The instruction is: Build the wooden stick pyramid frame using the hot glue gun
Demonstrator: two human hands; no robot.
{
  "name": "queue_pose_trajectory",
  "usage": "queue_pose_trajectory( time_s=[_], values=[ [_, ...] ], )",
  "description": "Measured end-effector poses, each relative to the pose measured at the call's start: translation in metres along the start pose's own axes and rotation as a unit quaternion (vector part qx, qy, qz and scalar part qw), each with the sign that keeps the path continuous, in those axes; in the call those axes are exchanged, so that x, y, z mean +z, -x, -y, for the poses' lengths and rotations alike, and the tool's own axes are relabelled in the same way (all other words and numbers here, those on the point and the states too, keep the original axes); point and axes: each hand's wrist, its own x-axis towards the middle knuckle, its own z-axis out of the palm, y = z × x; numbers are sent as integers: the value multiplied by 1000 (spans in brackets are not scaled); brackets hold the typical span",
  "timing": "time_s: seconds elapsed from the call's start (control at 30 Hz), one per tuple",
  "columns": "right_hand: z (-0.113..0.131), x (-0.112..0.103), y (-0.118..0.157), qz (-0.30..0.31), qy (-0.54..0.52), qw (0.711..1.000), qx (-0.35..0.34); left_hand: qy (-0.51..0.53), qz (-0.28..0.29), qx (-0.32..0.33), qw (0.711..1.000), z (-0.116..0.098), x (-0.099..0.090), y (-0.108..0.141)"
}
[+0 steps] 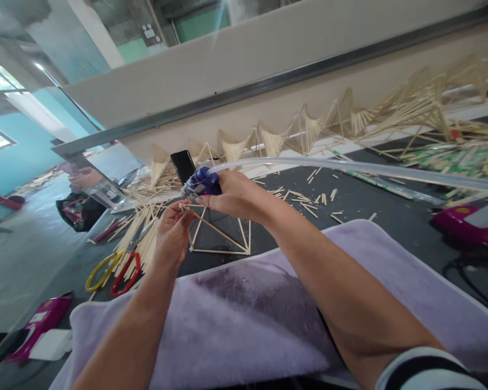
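My right hand point(235, 196) is closed around a blue glue gun point(206, 181), with a long translucent glue stick point(293, 163) running out of its back to the right. The gun's nozzle end, clotted with whitish glue, points left and sits just above my left fingertips. My left hand point(173, 230) pinches the upper left corner of a small frame of thin wooden sticks point(219, 251). That frame stands on the dark tabletop, its lower bar near the purple cloth. The exact joint between my fingers is partly hidden.
Scissors point(127, 271) with yellow and red handles lie left among loose sticks point(144, 246). A purple cloth point(244, 325) covers the front edge. A phone point(183, 166) leans behind. Finished stick structures point(272, 141) line the back. Magenta tools point(44, 322) lie at both sides.
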Motion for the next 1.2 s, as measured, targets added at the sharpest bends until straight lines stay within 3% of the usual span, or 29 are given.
queue_pose_trajectory(
  time_s=[0.53,0.87,1.03,1.2],
  values=[
    [13,-3,3,29,-24,998,49,4,15,-18,1000,-5,1,2],
    [7,3,-1,39,-50,996,70,-34,17,-23,999,-5,-1,5],
    [-1,4,-2,77,-80,990,89,-61,51,-44,996,-9,-13,10],
    [-1,1,1,64,-84,992,70,-86,102,-71,988,-16,-31,16]
  ],
)
